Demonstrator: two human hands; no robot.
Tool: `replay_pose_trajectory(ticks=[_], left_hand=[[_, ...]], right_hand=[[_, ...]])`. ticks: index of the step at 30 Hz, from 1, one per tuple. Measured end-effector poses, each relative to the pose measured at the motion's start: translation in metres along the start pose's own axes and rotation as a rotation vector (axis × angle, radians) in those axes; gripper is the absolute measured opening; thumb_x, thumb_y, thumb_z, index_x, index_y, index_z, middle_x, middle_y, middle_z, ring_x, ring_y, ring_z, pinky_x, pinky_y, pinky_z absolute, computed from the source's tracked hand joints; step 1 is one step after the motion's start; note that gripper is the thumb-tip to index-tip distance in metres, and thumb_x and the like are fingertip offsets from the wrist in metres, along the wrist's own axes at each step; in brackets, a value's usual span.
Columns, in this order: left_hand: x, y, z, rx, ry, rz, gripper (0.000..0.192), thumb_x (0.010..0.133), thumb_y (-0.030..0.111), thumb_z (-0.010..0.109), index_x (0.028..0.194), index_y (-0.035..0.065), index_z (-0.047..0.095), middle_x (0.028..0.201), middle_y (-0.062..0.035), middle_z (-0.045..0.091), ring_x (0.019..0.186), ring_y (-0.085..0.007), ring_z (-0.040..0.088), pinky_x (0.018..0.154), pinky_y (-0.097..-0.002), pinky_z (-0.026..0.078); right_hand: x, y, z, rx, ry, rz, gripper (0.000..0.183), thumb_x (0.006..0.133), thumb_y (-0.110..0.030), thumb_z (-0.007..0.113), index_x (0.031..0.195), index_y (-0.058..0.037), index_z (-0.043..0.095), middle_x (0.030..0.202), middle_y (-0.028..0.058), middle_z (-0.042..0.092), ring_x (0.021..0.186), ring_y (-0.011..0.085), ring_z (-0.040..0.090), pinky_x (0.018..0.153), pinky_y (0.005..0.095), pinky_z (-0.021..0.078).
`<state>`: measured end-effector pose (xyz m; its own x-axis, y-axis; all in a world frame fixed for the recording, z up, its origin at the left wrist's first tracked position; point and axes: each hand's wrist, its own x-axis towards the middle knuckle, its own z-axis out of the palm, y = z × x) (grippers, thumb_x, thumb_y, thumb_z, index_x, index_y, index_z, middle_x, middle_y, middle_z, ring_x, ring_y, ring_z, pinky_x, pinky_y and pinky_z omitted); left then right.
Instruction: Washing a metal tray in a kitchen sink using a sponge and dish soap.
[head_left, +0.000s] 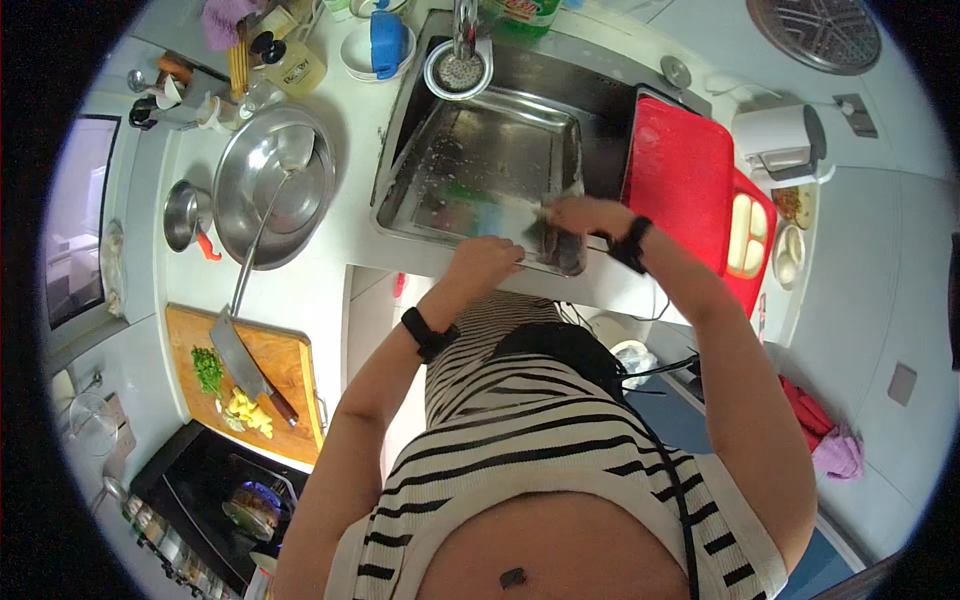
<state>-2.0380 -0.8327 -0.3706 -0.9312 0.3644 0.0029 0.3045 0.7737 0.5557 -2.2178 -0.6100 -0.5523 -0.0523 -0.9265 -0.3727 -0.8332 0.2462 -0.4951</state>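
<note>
A rectangular stainless steel tray (480, 172) rests tilted over the sink, wet, with whitish specks on its bottom. With its fingers curled, my left hand (487, 260) grips the tray's near rim. My right hand (586, 216), blurred, is at the tray's right near corner, closed on a dark greenish scrubbing pad (537, 231) pressed to the inner surface. The pad is partly covered by the fingers. Above the tray's far left corner stands the faucet (463, 34), with a round strainer (458, 71) below its spout.
Right of the tray lean red cutting boards (679, 180). On the left counter are a large steel bowl (274, 240) with a ladle (259, 240), a small steel pot (186, 214), and a wooden board (300, 375) with a cleaver (244, 356). A lit gas stove (187, 480) is at lower left.
</note>
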Motion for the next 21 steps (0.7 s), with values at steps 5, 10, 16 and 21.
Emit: replay_pose_trajectory(ticks=[5, 10, 16, 21], left_hand=[[0.014, 0.000, 0.006, 0.091, -0.128, -0.035, 0.015, 0.074, 0.020, 0.061, 0.084, 0.0097, 0.061, 0.075, -0.0062, 0.060, 0.072, -0.0222, 0.058, 0.059, -0.0345, 0.047], [0.006, 0.008, 0.009, -0.043, -0.114, -0.215, 0.020, 0.070, 0.023, 0.064, 0.086, 0.0111, 0.061, 0.076, -0.0055, 0.061, 0.073, -0.0222, 0.059, 0.060, -0.0352, 0.047], [0.009, 0.007, 0.014, -0.016, -0.149, -0.235, 0.023, 0.068, 0.024, 0.066, 0.083, 0.0086, 0.060, 0.076, -0.0067, 0.060, 0.073, -0.0241, 0.058, 0.061, -0.0354, 0.047], [0.016, 0.012, 0.007, -0.056, -0.174, -0.246, 0.021, 0.069, 0.022, 0.067, 0.083, 0.0076, 0.059, 0.077, -0.0080, 0.060, 0.074, -0.0249, 0.058, 0.063, -0.0358, 0.047]], right_hand=[[0.093, 0.089, -0.008, -0.017, -0.186, 0.215, 0.033, 0.088, -0.017, 0.038, 0.116, -0.0021, 0.048, 0.110, 0.0161, 0.053, 0.094, 0.0258, 0.054, 0.080, 0.0360, 0.0430], [0.134, -0.045, -0.058, 0.229, 0.043, -0.315, 0.046, 0.093, -0.021, 0.033, 0.136, -0.0103, 0.021, 0.140, 0.0144, 0.022, 0.124, 0.0299, 0.028, 0.103, 0.0406, 0.0225], [0.048, -0.066, -0.068, 0.455, -0.090, -0.435, 0.050, 0.092, -0.027, 0.035, 0.137, -0.0111, 0.019, 0.143, 0.0150, 0.009, 0.132, 0.0309, 0.007, 0.106, 0.0423, 0.0088], [0.089, 0.009, -0.048, 0.225, -0.258, -0.099, 0.054, 0.093, -0.036, 0.028, 0.138, -0.0087, 0.016, 0.143, 0.0158, 0.007, 0.133, 0.0302, 0.003, 0.107, 0.0415, 0.0061]])
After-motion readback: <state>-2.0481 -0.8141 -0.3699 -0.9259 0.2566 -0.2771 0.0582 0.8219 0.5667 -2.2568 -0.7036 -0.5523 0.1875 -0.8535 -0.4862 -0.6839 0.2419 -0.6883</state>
